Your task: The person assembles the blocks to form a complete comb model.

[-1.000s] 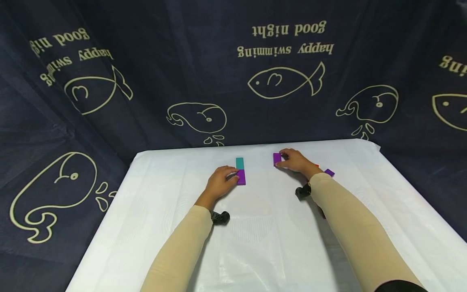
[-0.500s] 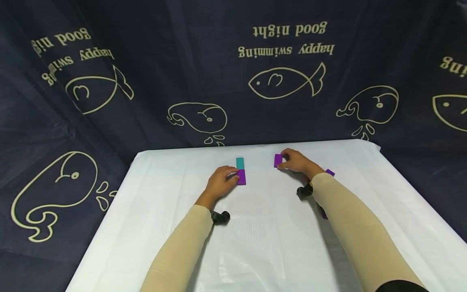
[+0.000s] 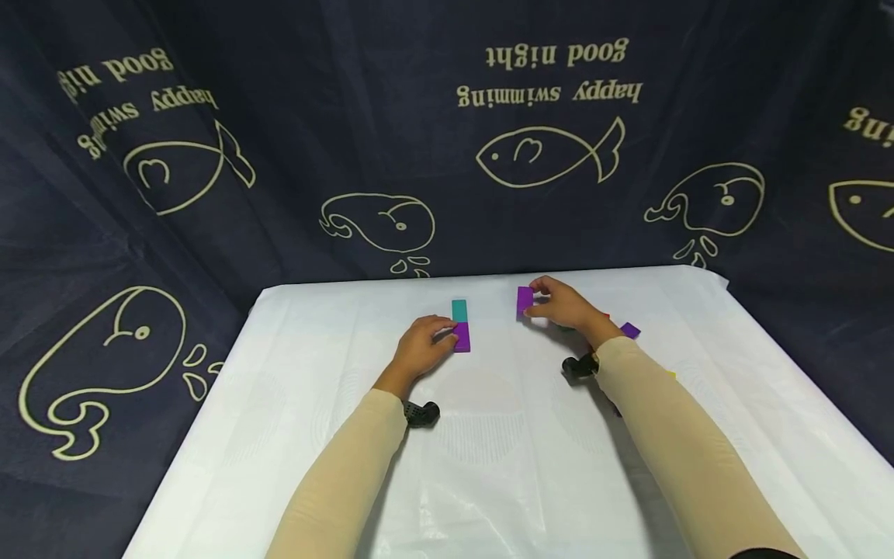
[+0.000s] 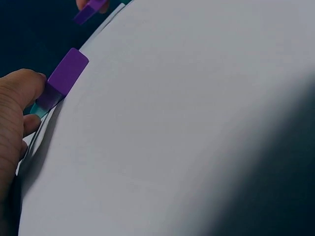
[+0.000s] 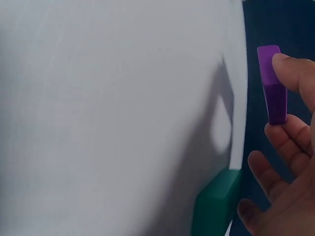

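Note:
In the head view my left hand holds a purple rectangular block on the white table, thumb and forefinger at its left side. A teal block touches its far end. The left wrist view shows the thumb against the purple block, with a fingertip near the teal block. My right hand pinches another purple block between thumb and fingers. In the right wrist view this purple block appears raised off the table, its shadow falling on the cloth.
A green block lies beneath my right hand. Beside the right forearm are a purple block, a bit of red and a bit of yellow, partly hidden. A dark printed curtain hangs behind the table.
My right hand, after a slight shift right, has moved left and farther up the view with its purple block. The left hand and the two blocks by it stay in place.

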Demonstrator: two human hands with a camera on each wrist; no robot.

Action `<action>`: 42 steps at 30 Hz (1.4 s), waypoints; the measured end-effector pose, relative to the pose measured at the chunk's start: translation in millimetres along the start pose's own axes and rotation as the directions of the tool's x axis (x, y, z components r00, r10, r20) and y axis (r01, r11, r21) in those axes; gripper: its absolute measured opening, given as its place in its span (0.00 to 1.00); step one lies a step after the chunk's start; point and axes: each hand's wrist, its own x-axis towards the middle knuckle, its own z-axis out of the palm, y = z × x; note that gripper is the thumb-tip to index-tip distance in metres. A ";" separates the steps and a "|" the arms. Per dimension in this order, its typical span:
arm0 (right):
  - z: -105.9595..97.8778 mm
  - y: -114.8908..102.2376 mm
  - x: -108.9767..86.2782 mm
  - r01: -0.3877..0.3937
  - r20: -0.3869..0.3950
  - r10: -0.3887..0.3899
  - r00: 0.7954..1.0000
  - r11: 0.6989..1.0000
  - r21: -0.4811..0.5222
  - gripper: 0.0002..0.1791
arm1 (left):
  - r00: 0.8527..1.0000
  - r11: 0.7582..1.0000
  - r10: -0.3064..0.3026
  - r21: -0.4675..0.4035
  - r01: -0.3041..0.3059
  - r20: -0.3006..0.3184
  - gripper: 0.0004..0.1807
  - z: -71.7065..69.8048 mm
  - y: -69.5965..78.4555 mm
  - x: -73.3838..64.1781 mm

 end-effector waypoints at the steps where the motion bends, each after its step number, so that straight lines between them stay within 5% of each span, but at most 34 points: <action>1: 0.4 -2.5 -0.4 0.012 -0.004 -0.012 1.000 1.000 -0.002 0.34 | 1.000 1.000 0.003 -0.002 -0.003 -0.002 0.18 0.1 -0.3 0.2; 14: 22.9 -35.2 -19.2 0.108 0.001 -0.108 0.994 0.993 0.050 0.31 | 1.000 1.000 -0.004 -0.012 0.004 -0.005 0.19 -0.7 -2.9 -3.3; 42: 79.4 -71.7 -53.4 0.122 0.123 -0.141 0.982 0.980 0.156 0.27 | 1.000 1.000 0.008 -0.001 -0.008 0.006 0.18 -3.0 1.6 -1.0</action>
